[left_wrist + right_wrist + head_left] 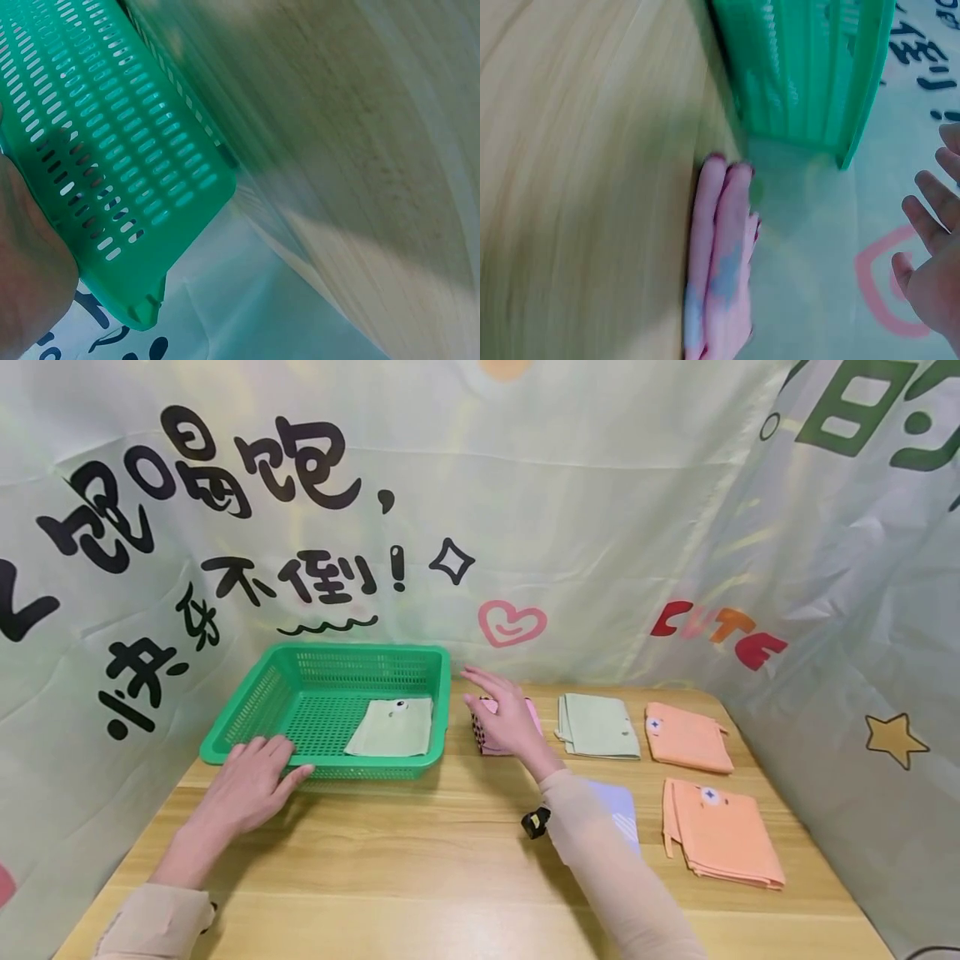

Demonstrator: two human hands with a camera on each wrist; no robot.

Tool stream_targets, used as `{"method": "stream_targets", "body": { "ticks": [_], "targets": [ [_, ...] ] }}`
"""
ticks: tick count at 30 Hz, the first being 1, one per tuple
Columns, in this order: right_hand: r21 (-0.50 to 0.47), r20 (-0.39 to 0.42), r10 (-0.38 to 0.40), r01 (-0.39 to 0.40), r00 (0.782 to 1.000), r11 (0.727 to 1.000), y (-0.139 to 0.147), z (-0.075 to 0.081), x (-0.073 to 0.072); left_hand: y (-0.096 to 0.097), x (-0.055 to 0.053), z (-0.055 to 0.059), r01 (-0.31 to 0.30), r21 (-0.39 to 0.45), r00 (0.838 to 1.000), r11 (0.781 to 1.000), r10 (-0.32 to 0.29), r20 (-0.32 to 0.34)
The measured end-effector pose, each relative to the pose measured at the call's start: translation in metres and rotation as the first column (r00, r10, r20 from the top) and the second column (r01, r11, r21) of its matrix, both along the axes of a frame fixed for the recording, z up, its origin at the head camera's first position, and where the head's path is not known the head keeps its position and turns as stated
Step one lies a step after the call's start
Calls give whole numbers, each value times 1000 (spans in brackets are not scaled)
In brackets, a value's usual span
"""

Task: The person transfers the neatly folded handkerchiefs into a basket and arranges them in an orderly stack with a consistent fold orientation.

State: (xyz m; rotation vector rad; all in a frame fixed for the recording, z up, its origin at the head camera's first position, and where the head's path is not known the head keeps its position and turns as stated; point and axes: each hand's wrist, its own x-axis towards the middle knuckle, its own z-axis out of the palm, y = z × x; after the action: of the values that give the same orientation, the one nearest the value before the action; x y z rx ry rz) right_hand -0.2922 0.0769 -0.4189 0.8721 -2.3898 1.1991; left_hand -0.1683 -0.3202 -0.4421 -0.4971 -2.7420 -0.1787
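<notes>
A green plastic basket (322, 767) with slotted walls stands at the back left of the table. My left hand (247, 783) grips its near rim, fingers over the edge and thumb stretched along the rim; the left wrist view catches part of this hand (30, 262) beside the slotted wall. Inside the basket lies a folded pale green towel (390, 735) with an eye print. My right hand (506, 717), fingers spread and holding nothing, hovers over a folded pink towel (724, 277) with a checked edge. That towel is partly hidden by the hand in the head view.
Right of the pink towel lie a folded light green towel (600, 727) and two folded orange towels (688, 739), one nearer the front. A folded lavender towel (618, 806) is partly under my right sleeve. A printed curtain (585, 543) encloses the wooden table (420, 868).
</notes>
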Motion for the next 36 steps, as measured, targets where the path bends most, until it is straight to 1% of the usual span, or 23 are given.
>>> {"method": "stream_targets", "body": {
  "ticks": [3,8,13,18,21,24,27,32,36],
  "targets": [
    [-12,13,-29,29,999,999,12,-6,-7,0,0,1,-1,-3,1000,1000,1,4],
    [-27,81,-59,62,995,998,30,-14,-19,1,1,3,3,-3,1000,1000,-3,1],
    [17,169,-114,113,979,993,48,-19,-29,0,1,4,4,-5,1000,1000,-4,-5],
    [60,238,-148,137,960,989,64,-26,-36,0,1,4,5,-11,1000,1000,-5,1],
    [66,259,-155,142,953,988,72,-32,-41,1,1,3,2,-12,1000,1000,-2,6],
    [73,300,-159,144,941,987,78,-38,-45,1,2,1,0,-12,1000,1000,0,10],
    [90,352,-166,143,921,986,84,-42,-48,0,2,0,2,-13,1000,1000,-2,10],
    [132,403,-160,116,901,984,91,-47,-53,0,1,1,6,-14,1000,1000,-6,5],
    [149,439,-144,87,887,985,94,-51,-55,1,1,3,4,-14,1000,1000,-4,16]
  ]
}}
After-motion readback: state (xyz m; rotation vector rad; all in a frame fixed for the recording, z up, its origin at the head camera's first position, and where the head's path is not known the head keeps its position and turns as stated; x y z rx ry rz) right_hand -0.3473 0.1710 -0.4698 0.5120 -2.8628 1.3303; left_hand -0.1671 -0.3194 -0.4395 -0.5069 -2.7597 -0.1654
